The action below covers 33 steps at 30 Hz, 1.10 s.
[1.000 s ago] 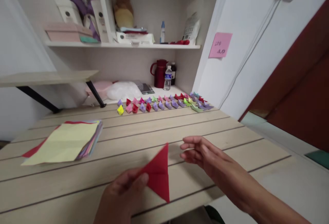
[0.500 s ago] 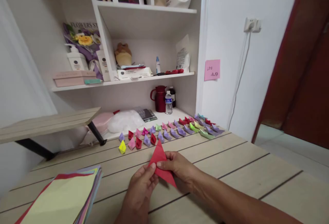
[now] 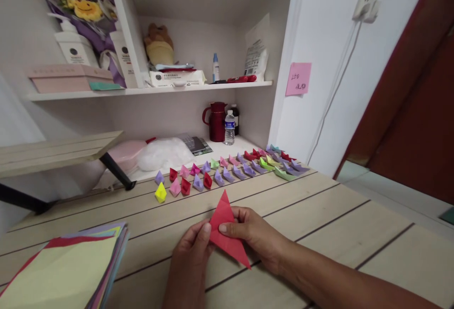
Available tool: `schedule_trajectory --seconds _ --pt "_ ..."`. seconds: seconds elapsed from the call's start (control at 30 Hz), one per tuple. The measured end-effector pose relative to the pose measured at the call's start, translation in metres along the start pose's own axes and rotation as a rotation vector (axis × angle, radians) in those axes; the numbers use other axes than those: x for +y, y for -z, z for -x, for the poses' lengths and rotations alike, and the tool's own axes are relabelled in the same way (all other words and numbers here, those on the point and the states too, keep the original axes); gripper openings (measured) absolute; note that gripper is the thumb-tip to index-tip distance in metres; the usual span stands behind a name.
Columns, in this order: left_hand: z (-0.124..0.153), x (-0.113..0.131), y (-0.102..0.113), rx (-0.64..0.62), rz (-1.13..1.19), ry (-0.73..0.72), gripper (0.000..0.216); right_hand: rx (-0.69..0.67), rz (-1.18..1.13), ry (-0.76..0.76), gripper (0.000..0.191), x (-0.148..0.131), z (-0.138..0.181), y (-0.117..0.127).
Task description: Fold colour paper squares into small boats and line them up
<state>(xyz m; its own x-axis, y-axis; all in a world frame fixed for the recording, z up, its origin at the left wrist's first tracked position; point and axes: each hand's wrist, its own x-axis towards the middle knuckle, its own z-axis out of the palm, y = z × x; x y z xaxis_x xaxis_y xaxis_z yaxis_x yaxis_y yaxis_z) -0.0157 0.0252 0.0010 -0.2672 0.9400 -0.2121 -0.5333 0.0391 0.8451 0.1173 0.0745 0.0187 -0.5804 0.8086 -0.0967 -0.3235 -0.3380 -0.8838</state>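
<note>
A folded piece of red paper (image 3: 227, 238), pointed at its top and lower right, is held above the slatted wooden table (image 3: 319, 224). My right hand (image 3: 253, 231) grips it from the right, thumb flat on the front and fingers behind. On the left edge, my left hand (image 3: 195, 243) pinches the paper between thumb and curled fingers. Beyond the hands stand small folded paper boats in rows, among them a yellow one (image 3: 161, 193), a dark red one (image 3: 186, 186) and several purple ones.
A stack of coloured paper (image 3: 60, 271) lies at the front left. Behind it rises a small wooden stand (image 3: 60, 150) on black legs. Farther back, a white shelf (image 3: 213, 90) holds bottles and boxes. A red jug (image 3: 217, 122) and a water bottle (image 3: 230, 129) stand below it.
The view has tipped down and come closer. Both hands still hold the red paper; its broad face shows more, and my left thumb has shifted from its front to its left edge.
</note>
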Motion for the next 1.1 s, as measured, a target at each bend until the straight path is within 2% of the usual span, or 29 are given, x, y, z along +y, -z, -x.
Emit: schedule_trajectory --seconds 0.13,0.3,0.37,0.47,0.6,0.73,0.97,1.1 --pt "0.005 0.005 -0.002 -0.083 -0.014 0.036 0.034 0.035 0.003 0.024 0.044 0.0 0.004 -0.002" --pt "0.003 -0.002 0.003 -0.09 -0.106 -0.005 0.036 0.079 0.037 0.07 0.046 0.003 0.006 -0.001" --pt "0.002 -0.004 0.006 -0.085 -0.137 -0.013 0.034 0.051 0.051 0.077 0.044 0.004 0.006 -0.001" --pt "0.001 0.0 0.008 -0.129 -0.053 0.042 0.034 -0.013 0.05 0.138 0.043 0.004 0.005 0.001" --pt "0.0 0.009 0.007 -0.24 0.078 0.102 0.037 -0.026 0.036 0.229 0.05 -0.002 0.003 0.007" --pt "-0.001 0.009 0.007 -0.304 0.101 0.141 0.031 -0.026 0.046 0.253 0.04 -0.012 0.004 0.012" --pt "-0.004 0.005 0.005 -0.236 0.134 0.153 0.034 -0.124 0.009 0.26 0.039 -0.017 0.011 0.007" --pt "-0.002 0.009 0.003 -0.276 0.134 0.189 0.034 -0.154 0.022 0.272 0.041 -0.018 0.015 0.004"
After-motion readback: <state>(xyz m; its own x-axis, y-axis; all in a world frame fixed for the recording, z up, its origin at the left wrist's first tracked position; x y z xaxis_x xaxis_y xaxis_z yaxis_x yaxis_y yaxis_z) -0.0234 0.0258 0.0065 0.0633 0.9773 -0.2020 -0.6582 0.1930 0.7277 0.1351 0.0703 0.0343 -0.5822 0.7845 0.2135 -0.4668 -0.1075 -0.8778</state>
